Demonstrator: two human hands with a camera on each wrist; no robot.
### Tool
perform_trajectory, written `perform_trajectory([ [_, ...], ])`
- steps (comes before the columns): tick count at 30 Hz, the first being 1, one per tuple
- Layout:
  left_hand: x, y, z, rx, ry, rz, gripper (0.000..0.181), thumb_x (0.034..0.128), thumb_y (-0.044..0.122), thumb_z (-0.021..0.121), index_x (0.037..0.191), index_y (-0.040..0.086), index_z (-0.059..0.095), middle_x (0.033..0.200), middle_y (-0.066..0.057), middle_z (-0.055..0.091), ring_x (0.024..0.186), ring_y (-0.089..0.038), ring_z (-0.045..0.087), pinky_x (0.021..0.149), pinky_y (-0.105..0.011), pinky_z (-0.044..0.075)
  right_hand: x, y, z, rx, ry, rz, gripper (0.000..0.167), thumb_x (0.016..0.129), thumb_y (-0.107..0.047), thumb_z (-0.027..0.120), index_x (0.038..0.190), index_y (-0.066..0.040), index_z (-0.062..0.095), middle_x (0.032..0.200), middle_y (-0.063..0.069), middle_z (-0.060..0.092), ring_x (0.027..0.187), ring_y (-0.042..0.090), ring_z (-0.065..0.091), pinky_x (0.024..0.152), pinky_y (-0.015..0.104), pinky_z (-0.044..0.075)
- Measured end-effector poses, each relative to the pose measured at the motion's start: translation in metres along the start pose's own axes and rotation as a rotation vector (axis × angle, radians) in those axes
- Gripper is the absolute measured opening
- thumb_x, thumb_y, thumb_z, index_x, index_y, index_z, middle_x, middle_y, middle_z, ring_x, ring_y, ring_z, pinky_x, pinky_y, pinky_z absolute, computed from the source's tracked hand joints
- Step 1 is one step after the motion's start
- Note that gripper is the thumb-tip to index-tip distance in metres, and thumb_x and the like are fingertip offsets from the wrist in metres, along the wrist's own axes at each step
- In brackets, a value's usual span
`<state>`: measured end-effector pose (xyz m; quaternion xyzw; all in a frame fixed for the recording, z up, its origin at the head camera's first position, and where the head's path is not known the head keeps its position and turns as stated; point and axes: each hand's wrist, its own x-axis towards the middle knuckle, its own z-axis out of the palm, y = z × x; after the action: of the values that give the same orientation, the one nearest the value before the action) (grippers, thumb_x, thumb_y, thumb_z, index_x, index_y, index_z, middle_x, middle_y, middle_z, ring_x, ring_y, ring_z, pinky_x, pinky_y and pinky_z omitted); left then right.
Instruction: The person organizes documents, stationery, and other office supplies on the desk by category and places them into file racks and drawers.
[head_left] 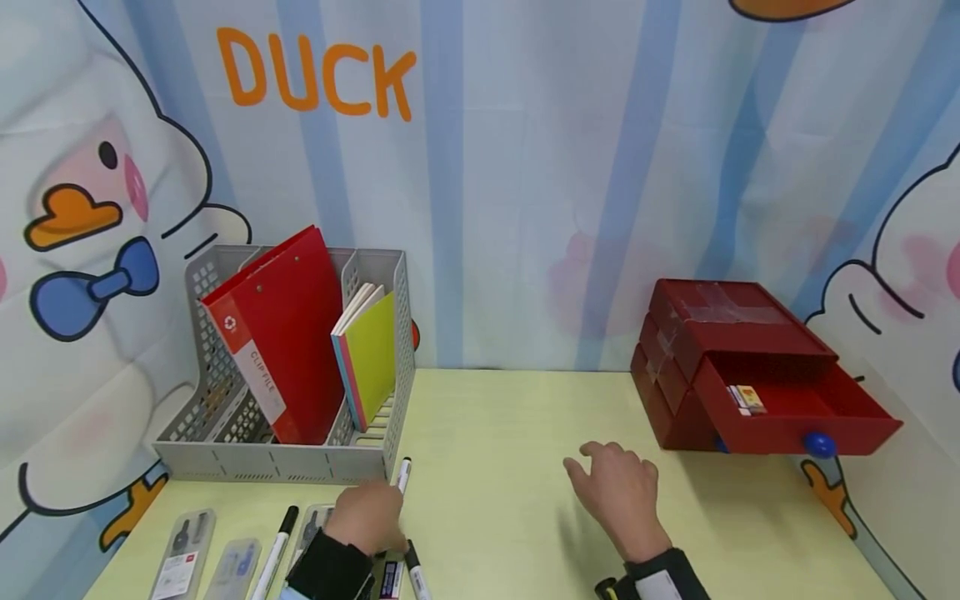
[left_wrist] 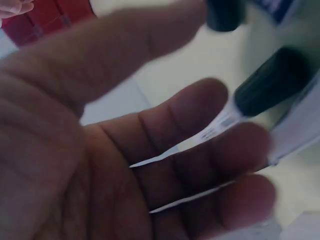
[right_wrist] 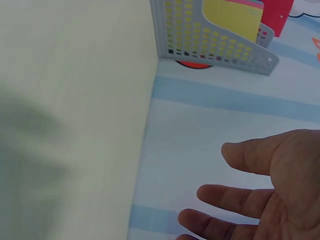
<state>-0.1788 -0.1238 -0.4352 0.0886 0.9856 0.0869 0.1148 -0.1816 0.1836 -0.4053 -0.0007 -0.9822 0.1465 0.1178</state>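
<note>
- Near the grey organizer, my left hand spreads beside a black-capped marker on the bench.
- Reaching seems the step; next likely needs a pinch.
- My right hand hovers, loosely spread.

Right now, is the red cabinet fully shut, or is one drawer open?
One drawer is open: it juts out from the red cabinet, and small boxes show inside.

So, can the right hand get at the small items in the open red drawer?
Likely yes: the right hand looks empty, the red drawer is pulled out, and the small items show inside with nothing covering them.
</note>
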Motion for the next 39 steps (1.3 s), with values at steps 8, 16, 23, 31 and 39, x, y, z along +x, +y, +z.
perform_trajectory([
  [8, -0.004, 0.006, 0.009, 0.035, -0.021, 0.035, 0.028, 0.0611, 0.015, 0.088, 0.074, 0.006, 0.065, 0.067, -0.003, 0.056, 0.061, -0.021, 0.048, 0.061, -0.043, 0.045, -0.009, -0.001, 0.017, 0.014, -0.023, 0.023, 0.031, 0.090, -0.033, 0.070, 0.105, -0.006, 0.074, 0.094, 0.014, 0.070, 0.085, 0.039, 0.066, 0.078, 0.061, 0.045],
  [16, 0.000, 0.010, 0.012, 0.058, -0.037, 0.038, 0.021, 0.0676, 0.011, 0.083, 0.073, 0.006, 0.063, 0.066, -0.003, 0.054, 0.061, -0.022, 0.047, 0.059, -0.039, 0.042, -0.011, -0.001, 0.021, 0.008, -0.051, 0.027, 0.030, 0.089, -0.034, 0.069, 0.104, -0.007, 0.074, 0.092, 0.012, 0.069, 0.084, 0.037, 0.066, 0.076, 0.058, 0.045],
  [23, -0.003, 0.008, 0.009, 0.087, -0.072, -0.016, 0.032, 0.0625, 0.022, 0.091, 0.072, 0.005, 0.065, 0.065, -0.003, 0.056, 0.062, -0.022, 0.051, 0.066, -0.043, 0.047, -0.012, 0.000, 0.024, 0.010, -0.049, 0.033, 0.029, 0.089, -0.032, 0.070, 0.103, -0.007, 0.074, 0.091, 0.012, 0.069, 0.083, 0.036, 0.066, 0.076, 0.058, 0.045],
  [31, -0.005, 0.011, 0.011, 0.068, -0.094, 0.013, 0.029, 0.0615, 0.019, 0.090, 0.072, 0.007, 0.065, 0.066, -0.001, 0.057, 0.063, -0.021, 0.050, 0.065, -0.043, 0.046, -0.014, 0.001, 0.025, 0.021, -0.052, 0.038, 0.029, 0.090, -0.033, 0.070, 0.104, -0.008, 0.074, 0.091, 0.011, 0.069, 0.083, 0.036, 0.065, 0.077, 0.059, 0.045],
  [39, 0.000, 0.016, 0.000, 0.062, -0.072, 0.072, 0.021, 0.0696, 0.012, 0.083, 0.075, 0.009, 0.063, 0.067, -0.001, 0.055, 0.062, -0.021, 0.048, 0.062, -0.040, 0.043, -0.015, 0.002, 0.028, 0.029, -0.056, 0.032, 0.029, 0.089, -0.032, 0.070, 0.104, -0.008, 0.074, 0.091, 0.010, 0.069, 0.083, 0.035, 0.065, 0.076, 0.058, 0.045],
])
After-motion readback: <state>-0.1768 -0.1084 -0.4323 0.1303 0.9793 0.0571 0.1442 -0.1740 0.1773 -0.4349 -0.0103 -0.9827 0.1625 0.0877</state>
